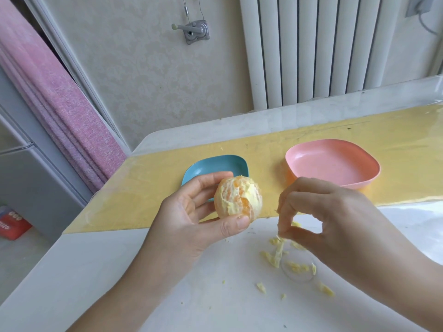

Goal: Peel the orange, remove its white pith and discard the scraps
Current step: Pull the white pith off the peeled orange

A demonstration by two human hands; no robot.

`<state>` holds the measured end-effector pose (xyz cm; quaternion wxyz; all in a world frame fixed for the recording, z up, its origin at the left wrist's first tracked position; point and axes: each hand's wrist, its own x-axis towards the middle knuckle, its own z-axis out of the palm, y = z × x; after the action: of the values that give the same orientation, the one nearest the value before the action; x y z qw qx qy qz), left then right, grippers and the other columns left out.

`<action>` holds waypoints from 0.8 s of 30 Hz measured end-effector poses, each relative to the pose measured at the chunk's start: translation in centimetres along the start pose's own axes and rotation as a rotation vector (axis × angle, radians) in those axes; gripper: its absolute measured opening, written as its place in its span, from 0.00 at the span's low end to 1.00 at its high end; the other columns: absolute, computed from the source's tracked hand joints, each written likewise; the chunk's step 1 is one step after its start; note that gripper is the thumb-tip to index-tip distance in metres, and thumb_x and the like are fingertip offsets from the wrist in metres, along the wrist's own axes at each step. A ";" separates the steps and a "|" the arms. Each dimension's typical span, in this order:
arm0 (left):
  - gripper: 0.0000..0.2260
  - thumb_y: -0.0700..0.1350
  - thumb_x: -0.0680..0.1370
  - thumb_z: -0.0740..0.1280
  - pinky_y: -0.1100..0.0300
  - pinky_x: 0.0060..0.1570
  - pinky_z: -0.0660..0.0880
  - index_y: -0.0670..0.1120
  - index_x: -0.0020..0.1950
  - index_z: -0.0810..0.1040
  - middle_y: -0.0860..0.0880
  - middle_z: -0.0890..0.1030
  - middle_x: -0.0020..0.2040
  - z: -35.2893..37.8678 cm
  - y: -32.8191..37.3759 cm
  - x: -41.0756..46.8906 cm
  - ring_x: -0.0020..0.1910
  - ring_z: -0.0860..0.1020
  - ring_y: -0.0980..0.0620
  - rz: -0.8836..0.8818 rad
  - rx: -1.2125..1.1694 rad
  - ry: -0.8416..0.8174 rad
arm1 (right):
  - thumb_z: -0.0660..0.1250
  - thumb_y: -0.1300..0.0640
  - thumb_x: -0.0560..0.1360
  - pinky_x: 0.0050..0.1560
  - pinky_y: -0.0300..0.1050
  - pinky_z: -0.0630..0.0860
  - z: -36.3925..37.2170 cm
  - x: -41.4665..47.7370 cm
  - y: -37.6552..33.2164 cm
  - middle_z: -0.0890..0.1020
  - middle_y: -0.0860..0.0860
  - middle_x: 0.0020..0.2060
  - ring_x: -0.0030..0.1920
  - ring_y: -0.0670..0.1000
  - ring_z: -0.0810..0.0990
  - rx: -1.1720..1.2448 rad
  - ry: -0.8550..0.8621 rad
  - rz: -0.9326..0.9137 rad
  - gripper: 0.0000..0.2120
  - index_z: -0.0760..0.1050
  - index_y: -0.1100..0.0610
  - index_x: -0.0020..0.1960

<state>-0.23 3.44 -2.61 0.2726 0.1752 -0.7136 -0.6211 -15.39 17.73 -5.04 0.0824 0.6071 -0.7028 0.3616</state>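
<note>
Above the near edge of the white table (143,283), left hand (191,212) is gripping the peeled, part-pithed round orange (237,200), right hand (323,212) is pinching a pale pith strip (279,250); loose yellow scraps (297,267) lying undiscarded.

Cream patterned wall (148,75) bore a metal crank (194,32); a white column radiator (318,46) stood right, a pink curtain (55,99) hung left, behind a white table (143,271) with a yellow runner (148,188).

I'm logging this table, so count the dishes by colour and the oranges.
Blue dish: 1
Pink dish: 1
Orange: 1
Total: 3
Orange patch by the pink dish: too blurred to count.
</note>
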 end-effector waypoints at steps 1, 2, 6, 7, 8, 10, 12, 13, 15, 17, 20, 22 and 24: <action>0.27 0.41 0.56 0.79 0.66 0.42 0.77 0.51 0.54 0.81 0.49 0.84 0.52 0.0 0.0 0.0 0.49 0.82 0.53 0.004 -0.002 0.001 | 0.80 0.65 0.62 0.40 0.27 0.67 0.0 0.0 0.0 0.76 0.38 0.39 0.36 0.41 0.73 -0.009 0.003 0.005 0.20 0.75 0.45 0.37; 0.27 0.38 0.57 0.79 0.66 0.42 0.77 0.50 0.54 0.81 0.49 0.84 0.52 0.0 -0.1 0.0 0.49 0.82 0.52 0.007 -0.003 0.004 | 0.79 0.68 0.62 0.39 0.26 0.67 0.0 0.0 0.0 0.75 0.38 0.38 0.36 0.40 0.73 -0.011 0.006 0.006 0.21 0.75 0.45 0.38; 0.26 0.32 0.59 0.76 0.64 0.43 0.78 0.49 0.55 0.81 0.50 0.83 0.53 0.0 -0.2 0.1 0.50 0.82 0.52 0.036 0.009 -0.005 | 0.80 0.62 0.62 0.41 0.28 0.70 -0.3 -0.1 0.1 0.77 0.38 0.33 0.37 0.39 0.75 0.060 0.047 -0.008 0.19 0.74 0.45 0.41; 0.27 0.32 0.59 0.77 0.64 0.44 0.77 0.50 0.55 0.81 0.50 0.82 0.54 0.1 -0.2 0.1 0.51 0.82 0.52 0.047 0.017 -0.008 | 0.80 0.57 0.62 0.42 0.32 0.71 -0.4 -0.1 0.1 0.77 0.39 0.32 0.37 0.40 0.76 0.083 0.061 0.007 0.18 0.74 0.44 0.42; 0.28 0.33 0.58 0.78 0.64 0.46 0.77 0.50 0.55 0.81 0.50 0.82 0.54 0.1 -0.2 0.1 0.52 0.81 0.52 0.060 0.023 -0.013 | 0.79 0.51 0.63 0.42 0.34 0.71 -0.6 -0.1 0.0 0.78 0.40 0.32 0.38 0.41 0.76 0.092 0.074 0.022 0.15 0.73 0.44 0.42; 0.28 0.38 0.57 0.78 0.63 0.47 0.77 0.51 0.55 0.80 0.50 0.82 0.54 0.1 -0.2 0.0 0.53 0.81 0.52 0.077 0.022 -0.026 | 0.73 0.45 0.63 0.41 0.34 0.70 -0.8 0.1 -0.1 0.76 0.39 0.30 0.38 0.43 0.75 0.079 0.105 0.028 0.11 0.74 0.43 0.41; 0.27 0.40 0.57 0.78 0.63 0.47 0.77 0.51 0.55 0.80 0.50 0.82 0.54 0.2 -0.1 -0.1 0.53 0.81 0.52 0.082 0.017 -0.034 | 0.72 0.50 0.64 0.40 0.31 0.68 -1.0 0.4 -0.2 0.75 0.39 0.30 0.37 0.42 0.73 0.073 0.141 -0.007 0.06 0.76 0.44 0.38; 0.27 0.40 0.57 0.78 0.64 0.47 0.77 0.52 0.55 0.81 0.50 0.82 0.54 0.2 -0.1 -0.1 0.52 0.81 0.52 0.082 0.015 -0.037 | 0.72 0.53 0.65 0.39 0.29 0.68 -1.0 0.4 -0.3 0.75 0.39 0.31 0.37 0.42 0.74 0.079 0.154 -0.020 0.05 0.77 0.46 0.38; 0.27 0.40 0.57 0.78 0.64 0.46 0.77 0.52 0.55 0.81 0.50 0.82 0.53 0.2 -0.1 -0.1 0.52 0.81 0.52 0.082 0.018 -0.042 | 0.70 0.58 0.67 0.38 0.25 0.68 -1.1 0.5 -0.5 0.75 0.40 0.34 0.37 0.39 0.74 0.104 0.169 -0.035 0.05 0.78 0.48 0.37; 0.27 0.40 0.57 0.78 0.63 0.46 0.77 0.52 0.55 0.81 0.50 0.82 0.53 0.3 -0.1 -0.2 0.51 0.82 0.52 0.081 0.017 -0.044 | 0.70 0.60 0.68 0.38 0.24 0.68 -1.1 0.4 -0.6 0.76 0.40 0.35 0.37 0.38 0.75 0.120 0.171 -0.057 0.05 0.79 0.49 0.37; 0.27 0.40 0.57 0.78 0.63 0.45 0.78 0.52 0.55 0.81 0.50 0.82 0.53 0.3 -0.2 -0.1 0.51 0.82 0.52 0.075 0.016 -0.042 | 0.71 0.59 0.68 0.38 0.22 0.67 -1.0 0.2 -0.5 0.78 0.40 0.36 0.37 0.37 0.76 0.130 0.171 -0.092 0.05 0.81 0.49 0.38; 0.27 0.40 0.57 0.78 0.63 0.44 0.78 0.52 0.55 0.81 0.50 0.83 0.52 0.2 -0.2 -0.1 0.50 0.82 0.52 0.069 0.010 -0.040 | 0.72 0.59 0.68 0.38 0.21 0.65 -0.9 0.1 -0.5 0.78 0.41 0.37 0.37 0.36 0.75 0.132 0.183 -0.108 0.05 0.82 0.49 0.41; 0.27 0.40 0.57 0.78 0.63 0.43 0.78 0.52 0.55 0.81 0.50 0.83 0.52 0.2 -0.2 -0.1 0.50 0.82 0.52 0.063 0.006 -0.040 | 0.72 0.59 0.69 0.39 0.22 0.66 -0.9 0.1 -0.4 0.78 0.42 0.38 0.38 0.36 0.76 0.148 0.205 -0.108 0.06 0.83 0.49 0.44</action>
<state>-0.28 3.63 -2.89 0.2771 0.1413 -0.7259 -0.6134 -15.33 18.14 -4.17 0.1285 0.6083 -0.6284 0.4676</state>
